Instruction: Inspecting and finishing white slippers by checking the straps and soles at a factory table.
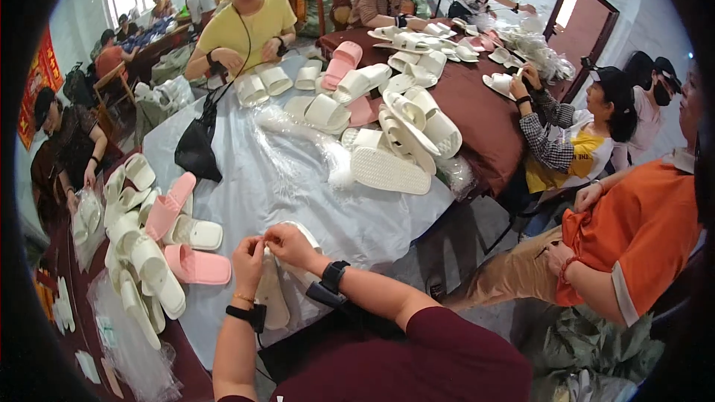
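Observation:
My left hand (250, 259) and my right hand (289, 246) meet above the near edge of the covered table, fingertips pinched close together. What lies between the fingers, if anything, is too small to make out. Below them is a pair of white slippers: one slipper (276, 304) shows beneath my wrists, while the other is mostly hidden by my right hand and forearm. To the left of my hands lies a pink slipper (196, 265), at the edge of a heap of white slippers (155, 266).
A larger pile of slippers (390, 170) stands ahead, beside clear plastic bags (287, 145) on the white sheet (246, 201). More bags (134, 339) lie at the near left. A person in an orange shirt (633, 227) stands close on my right; several others work around the tables.

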Tool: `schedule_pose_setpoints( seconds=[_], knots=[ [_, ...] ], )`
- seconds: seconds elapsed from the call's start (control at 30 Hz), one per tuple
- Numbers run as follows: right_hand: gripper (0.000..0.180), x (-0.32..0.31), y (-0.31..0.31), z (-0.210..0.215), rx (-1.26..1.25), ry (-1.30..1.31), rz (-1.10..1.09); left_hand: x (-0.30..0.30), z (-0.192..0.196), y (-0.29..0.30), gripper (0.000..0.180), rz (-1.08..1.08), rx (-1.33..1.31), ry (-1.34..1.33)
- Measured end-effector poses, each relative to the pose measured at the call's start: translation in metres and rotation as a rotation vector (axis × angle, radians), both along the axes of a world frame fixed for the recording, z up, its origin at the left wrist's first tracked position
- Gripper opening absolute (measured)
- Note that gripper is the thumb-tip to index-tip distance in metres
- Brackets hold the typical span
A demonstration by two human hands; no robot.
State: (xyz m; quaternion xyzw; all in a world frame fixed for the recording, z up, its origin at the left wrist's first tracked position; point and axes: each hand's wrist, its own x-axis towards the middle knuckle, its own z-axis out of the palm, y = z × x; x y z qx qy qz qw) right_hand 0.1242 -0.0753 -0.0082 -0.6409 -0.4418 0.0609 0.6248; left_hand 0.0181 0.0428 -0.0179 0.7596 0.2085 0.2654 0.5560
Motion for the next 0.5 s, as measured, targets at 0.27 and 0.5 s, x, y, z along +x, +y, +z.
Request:
schedule_pose_setpoints(
  seconds=[0.27, 0.5],
  knots=[
    [0.007, -0.007, 0.002, 0.0, 0.008, -0.184, -0.065, -0.008, 0.018, -0.005, 0.008, -0.041, 0.223, 0.001],
    [0.009, -0.005, -0.001, 0.0, -0.017, -0.164, -0.039, -0.005, 0.015, -0.004, 0.008, -0.076, 0.166, 0.045]
  ],
)
